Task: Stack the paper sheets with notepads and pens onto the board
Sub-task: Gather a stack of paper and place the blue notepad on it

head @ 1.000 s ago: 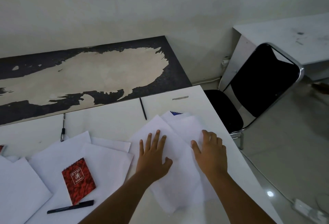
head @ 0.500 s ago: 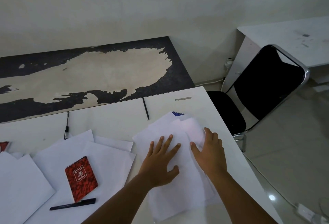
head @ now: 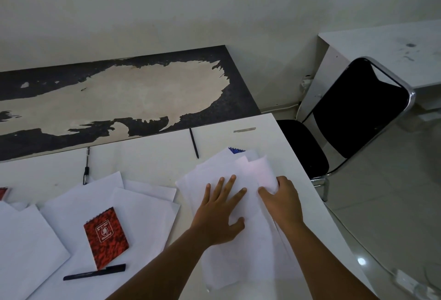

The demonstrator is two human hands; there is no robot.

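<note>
Left hand [head: 220, 214] is flat on the pile of sheets [head: 238, 240] at the right end of the white table [head: 148, 159], fingers spread and straight, just pressing down. The right hand [head: 281, 202] sits at the pile's right edge with its fingers curled over the edge of the top sheets, pinching them so they lift a bit.

Going left to right from there: at the far left edge there's a sliver of something red [head: 3, 193], too cut off to say what it is. Then loose paper [head: 26, 247] at the near left, overlapping more paper [head: 143, 216] spread toward the middle. A red notepad [head: 106, 237] lies on that spread, with a black pen [head: 94, 273] just near of it. Farther back, another pen [head: 86, 171] lies on the bare table, its near tip about at the paper's edge. A third pen [head: 193, 143] lies near the table's far edge, just left of the pile. A blue notepad corner [head: 236, 150] pokes out from under the far end of the pile.

Behind the table is the dark board [head: 119, 99] with its top layer peeled off. Off to the right, a black chair [head: 353, 109].
</note>
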